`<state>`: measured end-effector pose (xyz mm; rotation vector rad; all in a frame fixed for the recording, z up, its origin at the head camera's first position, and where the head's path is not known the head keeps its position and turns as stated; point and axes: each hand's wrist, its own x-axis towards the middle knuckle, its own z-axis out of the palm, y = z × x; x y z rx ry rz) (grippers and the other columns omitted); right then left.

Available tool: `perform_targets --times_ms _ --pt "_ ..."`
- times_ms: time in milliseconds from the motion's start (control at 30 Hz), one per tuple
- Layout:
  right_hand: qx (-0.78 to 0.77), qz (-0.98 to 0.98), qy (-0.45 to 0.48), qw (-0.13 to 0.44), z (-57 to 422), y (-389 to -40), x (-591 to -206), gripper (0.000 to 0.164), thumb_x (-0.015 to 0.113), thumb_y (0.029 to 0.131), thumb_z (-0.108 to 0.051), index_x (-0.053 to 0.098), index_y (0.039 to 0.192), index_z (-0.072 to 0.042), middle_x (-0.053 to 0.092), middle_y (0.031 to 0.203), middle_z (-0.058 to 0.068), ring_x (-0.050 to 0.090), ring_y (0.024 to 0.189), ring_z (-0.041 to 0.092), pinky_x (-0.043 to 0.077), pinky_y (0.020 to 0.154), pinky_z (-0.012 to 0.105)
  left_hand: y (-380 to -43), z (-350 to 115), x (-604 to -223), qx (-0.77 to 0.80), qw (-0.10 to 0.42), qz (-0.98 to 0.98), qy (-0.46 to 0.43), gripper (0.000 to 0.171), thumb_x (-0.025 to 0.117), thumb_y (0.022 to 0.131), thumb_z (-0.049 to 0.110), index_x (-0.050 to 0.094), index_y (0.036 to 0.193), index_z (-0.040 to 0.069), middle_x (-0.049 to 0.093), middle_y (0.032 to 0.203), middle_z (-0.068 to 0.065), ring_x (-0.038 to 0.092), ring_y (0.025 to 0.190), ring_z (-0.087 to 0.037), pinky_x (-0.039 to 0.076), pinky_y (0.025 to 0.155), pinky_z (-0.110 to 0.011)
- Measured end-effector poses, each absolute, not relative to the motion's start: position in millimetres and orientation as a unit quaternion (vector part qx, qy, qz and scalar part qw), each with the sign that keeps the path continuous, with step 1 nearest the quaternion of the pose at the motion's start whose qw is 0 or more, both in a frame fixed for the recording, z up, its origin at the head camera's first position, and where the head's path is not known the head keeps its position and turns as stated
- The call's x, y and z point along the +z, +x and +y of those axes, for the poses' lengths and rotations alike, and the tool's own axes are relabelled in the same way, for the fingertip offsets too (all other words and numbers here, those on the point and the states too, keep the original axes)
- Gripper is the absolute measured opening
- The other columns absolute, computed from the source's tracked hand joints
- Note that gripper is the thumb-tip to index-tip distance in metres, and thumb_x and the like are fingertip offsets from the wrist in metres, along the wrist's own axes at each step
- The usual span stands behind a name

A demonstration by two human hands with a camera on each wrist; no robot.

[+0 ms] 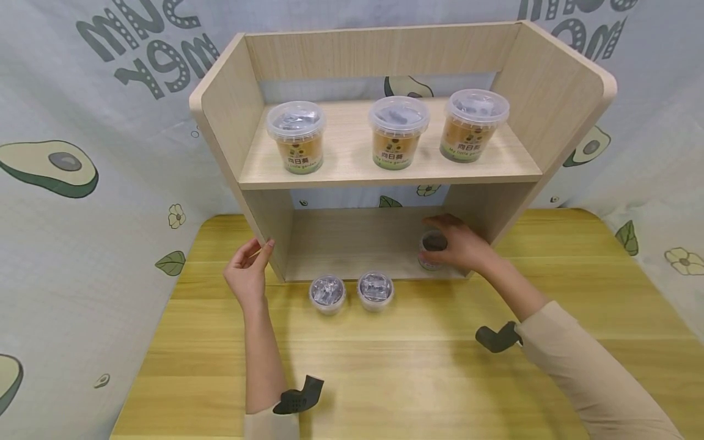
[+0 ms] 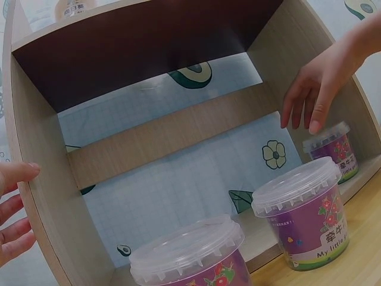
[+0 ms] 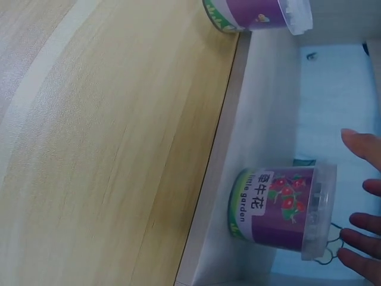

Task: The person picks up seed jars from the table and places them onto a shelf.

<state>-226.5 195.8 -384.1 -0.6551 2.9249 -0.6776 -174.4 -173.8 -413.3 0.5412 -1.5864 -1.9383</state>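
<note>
My right hand [image 1: 462, 244] hovers around the lid of a purple-labelled plastic cup [image 3: 280, 208] at the right end of the lower shelf. In the left wrist view a gap shows between its spread, relaxed fingers and that cup. My left hand [image 1: 251, 269] is at the left side panel [image 2: 41, 179] of the wooden shelf unit. Its thumb touches the front edge, and the other fingers lie loosely outside. Two more lidded cups, one at left [image 1: 327, 293] and one nearer the middle [image 1: 376, 290], stand on the table before the lower shelf.
Three orange-labelled lidded cups stand on the upper shelf [image 1: 341, 174]: one left [image 1: 299, 146], one right of the middle [image 1: 396, 143], one right [image 1: 467, 137]. The unit stands on a wood-grain table [image 1: 385, 366] against a cloth with avocado prints [image 1: 66, 165].
</note>
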Motion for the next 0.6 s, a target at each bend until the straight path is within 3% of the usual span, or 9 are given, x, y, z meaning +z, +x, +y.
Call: perform_targets --times_ms 267,600 --pt "-0.207 0.95 -0.231 -0.026 189.9 -217.3 -378.4 0.073 0.08 0.07 -0.032 0.049 0.129 -0.001 0.05 0.128 0.02 0.046 0.118 0.036 0.041 0.093 0.051 -173.4 -174.0 -413.7 -0.728 0.283 -0.589 0.206 0.024 0.084 0.066 0.015 0.072 0.086 0.009 0.067 0.075 0.007 0.06 0.065 -0.009 0.052 0.065 -0.019" --pt "-0.207 0.943 -0.249 -0.082 182.9 -185.9 -385.6 0.061 0.081 0.068 -0.034 0.059 0.118 -0.007 0.056 0.119 0.015 0.054 0.108 0.033 0.05 0.078 0.05 -174.5 -174.2 -414.9 -0.724 0.286 -0.593 0.206 0.025 0.084 0.066 0.015 0.072 0.087 0.008 0.067 0.075 0.007 0.059 0.063 -0.01 0.052 0.064 -0.019"
